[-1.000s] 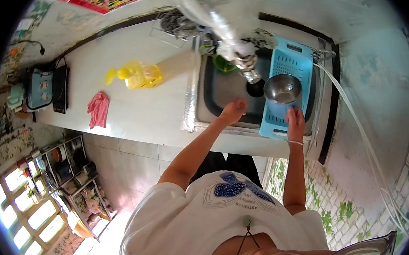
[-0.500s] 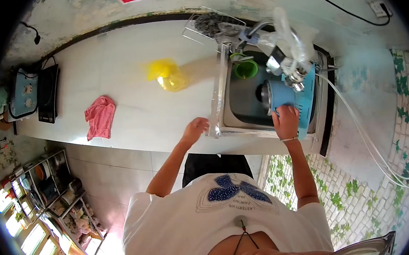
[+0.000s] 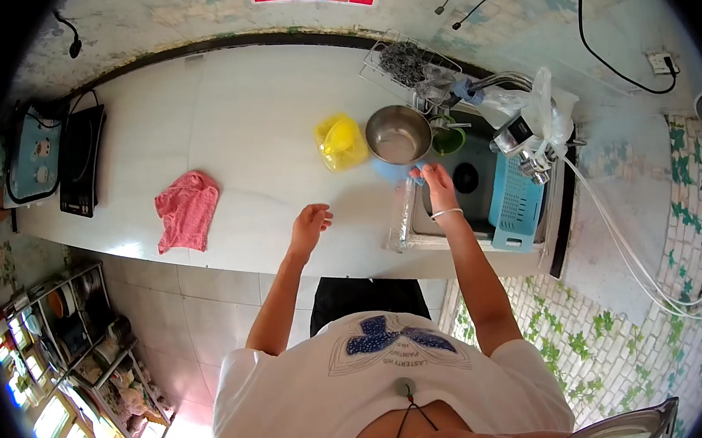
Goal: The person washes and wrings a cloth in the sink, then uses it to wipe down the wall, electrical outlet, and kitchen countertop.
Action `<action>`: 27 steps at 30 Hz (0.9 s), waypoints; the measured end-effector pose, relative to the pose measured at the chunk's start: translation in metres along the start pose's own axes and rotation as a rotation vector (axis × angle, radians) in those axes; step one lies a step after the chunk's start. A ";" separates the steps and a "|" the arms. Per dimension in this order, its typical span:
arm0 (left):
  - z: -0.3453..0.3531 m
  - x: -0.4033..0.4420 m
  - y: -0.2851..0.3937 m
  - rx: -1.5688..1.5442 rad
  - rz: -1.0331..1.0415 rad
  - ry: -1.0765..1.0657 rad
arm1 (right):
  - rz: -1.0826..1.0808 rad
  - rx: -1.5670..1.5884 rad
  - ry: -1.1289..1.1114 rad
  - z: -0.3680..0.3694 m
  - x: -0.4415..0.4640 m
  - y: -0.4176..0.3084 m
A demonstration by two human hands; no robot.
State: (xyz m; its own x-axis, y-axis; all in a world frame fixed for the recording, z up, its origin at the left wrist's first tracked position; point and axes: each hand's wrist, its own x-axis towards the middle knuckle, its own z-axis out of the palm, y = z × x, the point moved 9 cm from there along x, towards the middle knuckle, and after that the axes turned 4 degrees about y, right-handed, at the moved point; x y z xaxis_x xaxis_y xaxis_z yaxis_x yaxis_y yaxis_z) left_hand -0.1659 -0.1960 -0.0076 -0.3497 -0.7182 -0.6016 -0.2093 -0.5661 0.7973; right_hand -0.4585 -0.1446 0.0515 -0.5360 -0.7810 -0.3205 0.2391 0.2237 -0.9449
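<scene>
My right hand [image 3: 438, 182] is closed on the short blue handle of a saucepan [image 3: 398, 137]. The pan's steel inside faces up, and its outside is blue. It hovers or rests at the sink's left edge; I cannot tell if it touches the counter. Close to its left is a yellow see-through plastic container or bag [image 3: 341, 141]. My left hand [image 3: 313, 224] is over the front of the counter, fingers loosely bent and apart, holding nothing. Farther left, a crumpled pink cloth [image 3: 188, 212] lies on the counter.
The sink [image 3: 441, 227] holds a blue perforated strainer basket [image 3: 516, 207] and a green bowl-like item [image 3: 449, 137]. A faucet [image 3: 536, 165] wrapped in plastic hangs over it. Behind stands a wire rack with steel wool [image 3: 405, 62]. An induction cooker [image 3: 81, 160] sits at far left.
My right hand has lifted the saucepan out of the sink and carried it left, now with its inside up. My left hand has shifted slightly left. The camera view has turned a little.
</scene>
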 end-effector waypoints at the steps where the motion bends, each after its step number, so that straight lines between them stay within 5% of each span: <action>1: -0.002 -0.003 -0.005 0.000 0.003 -0.001 | -0.003 0.000 0.000 0.007 0.007 -0.001; 11: -0.025 -0.029 -0.031 0.035 -0.072 0.016 | 0.014 -0.103 -0.247 0.118 0.113 0.015; 13: -0.038 -0.030 -0.048 0.007 -0.076 0.085 | -0.216 -0.498 -0.100 0.124 0.123 -0.003; 15: -0.048 -0.031 -0.065 -0.128 -0.046 0.066 | -0.557 -0.558 -0.048 0.109 0.161 0.039; 16: -0.054 -0.032 -0.070 -0.095 -0.010 0.095 | -0.552 -1.239 -0.352 0.133 0.154 0.032; 19: -0.066 -0.041 -0.085 -0.060 0.058 0.180 | -0.350 -0.172 -0.088 0.076 0.108 0.039; 25: -0.085 -0.120 -0.100 -0.134 0.015 0.521 | 0.441 -0.053 -0.359 0.032 -0.035 0.103; 27: -0.077 -0.154 -0.121 -0.215 -0.004 0.632 | 0.441 -0.210 -0.500 0.027 -0.068 0.119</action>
State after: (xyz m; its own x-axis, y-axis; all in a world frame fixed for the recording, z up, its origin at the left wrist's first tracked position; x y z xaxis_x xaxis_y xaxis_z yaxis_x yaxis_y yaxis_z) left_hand -0.0165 -0.0482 -0.0146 0.2671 -0.7776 -0.5692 0.0005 -0.5905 0.8070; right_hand -0.3720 -0.0808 -0.0380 0.0244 -0.7550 -0.6553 0.1599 0.6500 -0.7429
